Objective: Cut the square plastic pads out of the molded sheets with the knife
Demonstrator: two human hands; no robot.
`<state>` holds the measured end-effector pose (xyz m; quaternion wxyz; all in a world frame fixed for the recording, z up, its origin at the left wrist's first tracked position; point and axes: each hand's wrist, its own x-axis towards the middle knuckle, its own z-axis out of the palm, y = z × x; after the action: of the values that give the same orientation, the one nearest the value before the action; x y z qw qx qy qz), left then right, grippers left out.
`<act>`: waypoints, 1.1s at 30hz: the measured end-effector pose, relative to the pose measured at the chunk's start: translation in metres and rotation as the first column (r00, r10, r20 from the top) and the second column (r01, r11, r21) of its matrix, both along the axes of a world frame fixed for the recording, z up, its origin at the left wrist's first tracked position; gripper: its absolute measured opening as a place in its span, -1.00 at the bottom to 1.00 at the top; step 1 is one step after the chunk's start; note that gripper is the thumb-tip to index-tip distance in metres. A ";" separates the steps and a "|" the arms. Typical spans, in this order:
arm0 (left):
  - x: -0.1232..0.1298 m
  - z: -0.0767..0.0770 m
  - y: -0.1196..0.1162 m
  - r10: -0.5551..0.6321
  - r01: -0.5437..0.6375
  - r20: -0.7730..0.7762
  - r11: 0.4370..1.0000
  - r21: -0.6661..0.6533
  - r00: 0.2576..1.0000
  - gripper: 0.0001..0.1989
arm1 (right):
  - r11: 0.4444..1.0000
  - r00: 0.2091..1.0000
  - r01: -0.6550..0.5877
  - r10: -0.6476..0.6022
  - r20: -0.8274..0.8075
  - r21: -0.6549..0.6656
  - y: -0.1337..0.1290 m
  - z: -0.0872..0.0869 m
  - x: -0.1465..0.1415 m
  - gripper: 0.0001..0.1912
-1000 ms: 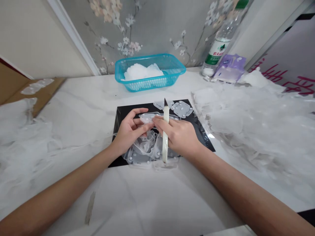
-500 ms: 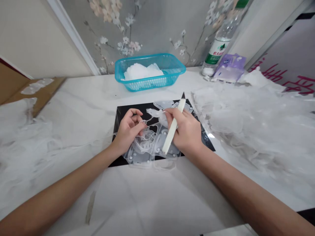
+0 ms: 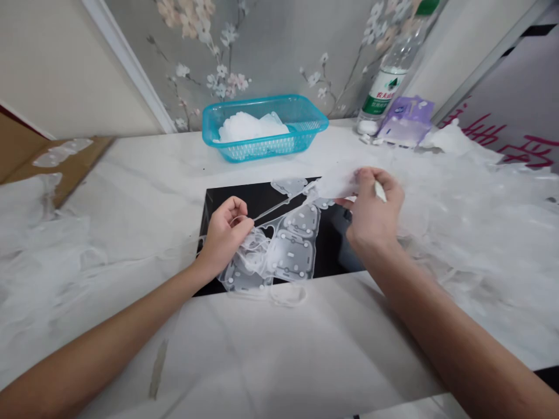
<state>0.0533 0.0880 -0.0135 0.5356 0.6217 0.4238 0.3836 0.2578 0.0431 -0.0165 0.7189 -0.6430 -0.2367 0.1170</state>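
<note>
My left hand (image 3: 227, 233) is closed in a pinch on a thin translucent plastic strip (image 3: 279, 206), stretched taut toward the right. Beneath its fingers lies a tangle of similar strips (image 3: 253, 251). At the strip's other end, my right hand (image 3: 376, 203) grips a translucent plastic piece (image 3: 334, 185), blurred by motion. It also keeps hold of a pale pen-like tool (image 3: 379, 191); most of that is hidden by the hand. Several clear, flat plastic pieces with small slots (image 3: 292, 254) lie on a black board (image 3: 334, 250) under and between the hands.
A blue plastic basket (image 3: 262, 153) with white translucent pieces stands behind the board. Heaps of translucent plastic lie at the right (image 3: 471, 221) and left (image 3: 48, 256). A water bottle (image 3: 379, 96) and a purple packet (image 3: 406, 119) stand at the back right.
My right hand has moved right and slightly up, drawing the translucent piece away and pulling the strip straight. My left hand stays nearly in place, its fingers more closed.
</note>
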 end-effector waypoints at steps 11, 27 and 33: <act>0.000 0.001 -0.001 -0.001 0.004 -0.044 0.998 0.065 0.999 -0.86 | 0.989 0.969 0.148 -0.139 0.203 -0.029 0.012 -0.027 0.033 -0.67; 0.001 0.001 -0.003 0.005 0.000 -0.051 0.996 0.089 0.999 -0.86 | 0.973 0.973 0.228 -0.227 -0.040 0.023 0.004 0.007 0.025 -0.87; 0.000 0.002 -0.003 -0.041 0.047 -0.068 0.995 0.089 0.997 -0.82 | 0.994 0.994 -0.111 0.111 0.015 -0.014 0.005 -0.006 0.009 -0.80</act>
<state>0.0534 0.0846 -0.0119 0.5009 0.6668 0.4095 0.3699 0.2667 0.0484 -0.0221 0.7050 -0.6346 -0.2770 0.1535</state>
